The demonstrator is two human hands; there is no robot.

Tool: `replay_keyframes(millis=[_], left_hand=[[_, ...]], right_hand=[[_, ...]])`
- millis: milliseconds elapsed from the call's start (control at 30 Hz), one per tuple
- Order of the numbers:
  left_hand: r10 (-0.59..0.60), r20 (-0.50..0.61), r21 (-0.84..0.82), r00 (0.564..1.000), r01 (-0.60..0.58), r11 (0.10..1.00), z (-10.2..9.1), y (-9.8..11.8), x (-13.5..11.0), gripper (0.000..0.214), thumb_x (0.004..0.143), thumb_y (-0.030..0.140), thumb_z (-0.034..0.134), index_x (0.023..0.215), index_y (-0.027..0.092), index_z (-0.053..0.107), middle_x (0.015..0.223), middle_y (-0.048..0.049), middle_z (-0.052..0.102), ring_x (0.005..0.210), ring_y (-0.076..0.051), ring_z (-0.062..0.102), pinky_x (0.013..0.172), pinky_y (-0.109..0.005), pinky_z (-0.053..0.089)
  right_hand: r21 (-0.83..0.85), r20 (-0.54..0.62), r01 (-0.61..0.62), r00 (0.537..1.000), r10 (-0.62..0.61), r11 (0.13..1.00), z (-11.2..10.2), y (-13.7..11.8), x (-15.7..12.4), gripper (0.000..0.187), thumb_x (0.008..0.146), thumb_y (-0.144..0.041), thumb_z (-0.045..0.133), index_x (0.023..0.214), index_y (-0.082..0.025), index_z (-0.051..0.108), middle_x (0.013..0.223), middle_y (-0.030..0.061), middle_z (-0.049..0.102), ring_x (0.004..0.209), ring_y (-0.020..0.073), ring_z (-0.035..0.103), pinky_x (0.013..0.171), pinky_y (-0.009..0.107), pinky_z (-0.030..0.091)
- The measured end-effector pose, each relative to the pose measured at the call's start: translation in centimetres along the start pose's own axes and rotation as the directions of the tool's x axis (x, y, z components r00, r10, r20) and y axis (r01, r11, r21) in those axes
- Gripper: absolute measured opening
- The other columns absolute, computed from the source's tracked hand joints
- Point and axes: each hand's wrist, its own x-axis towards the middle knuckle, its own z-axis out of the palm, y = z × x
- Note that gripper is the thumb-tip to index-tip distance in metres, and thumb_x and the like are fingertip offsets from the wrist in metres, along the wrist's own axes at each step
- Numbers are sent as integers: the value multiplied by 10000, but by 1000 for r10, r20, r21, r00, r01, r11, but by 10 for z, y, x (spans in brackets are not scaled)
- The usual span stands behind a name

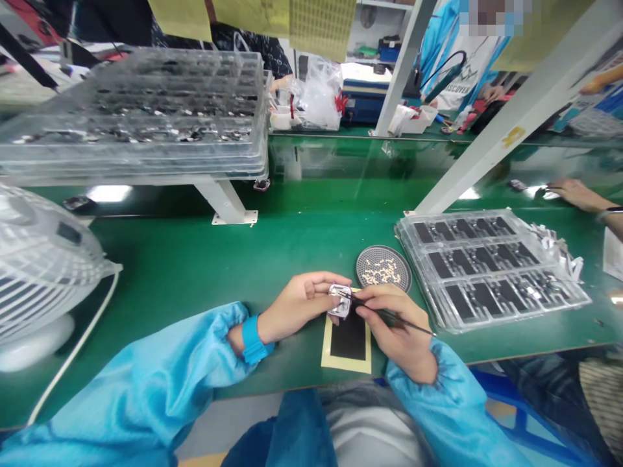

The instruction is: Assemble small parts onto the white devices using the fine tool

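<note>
Between its thumb and fingers, my left hand point(304, 301) holds a small square silver device casing point(341, 302), its open inner side facing up. My right hand point(399, 327) grips dark tweezers point(384, 312), whose tips reach into the casing. Below both hands lies a black sheet with a pale yellow border point(348, 340) on the green bench. Just beyond my right hand sits a round dark dish point(363, 266) with many tiny pale pieces point(387, 269) in it. The parts inside the casing are too small to make out.
At the right lies a clear compartment tray point(491, 266) of dark parts. A stack of clear trays point(146, 155) rests on a raised shelf at back left. A white fan point(43, 259) stands at the left. A co-worker's hand point(577, 193) shows at far right.
</note>
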Motion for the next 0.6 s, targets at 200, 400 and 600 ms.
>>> replay_keyframes(millis=[200, 400, 600], left_hand=[[-30, 17, 10, 999, 29, 1000, -4, -4, -1, 414, 811, 233, 779, 1178, 93, 649, 906, -112, 733, 638, -128, 676, 443, -143, 350], [-39, 55, 29, 998, 38, 999, -8, -7, 1, 432, 844, 268, 741, 1230, 105, 632, 861, -108, 723, 629, -132, 679, 450, -159, 300], [-50, 38, 46, 998, 49, 998, -7, -7, 1, 473, 827, 301, 757, 1238, 104, 631, 862, -113, 722, 628, -142, 675, 456, -182, 284]], right_hand=[[-16, -12, 2, 1000, -2, 1000, 2, 1, 0, 319, 797, 25, 727, 1006, -197, 636, 1027, 67, 718, 956, 207, 687, 846, 411, 560], [-12, -14, 16, 1000, -16, 1000, 3, 0, 2, 315, 799, 27, 722, 1007, -193, 636, 1022, 69, 719, 946, 201, 688, 838, 397, 561], [-15, -16, -13, 1000, 13, 1000, 3, 0, 0, 305, 804, 20, 717, 1002, -200, 644, 1021, 65, 720, 945, 202, 687, 834, 395, 561]])
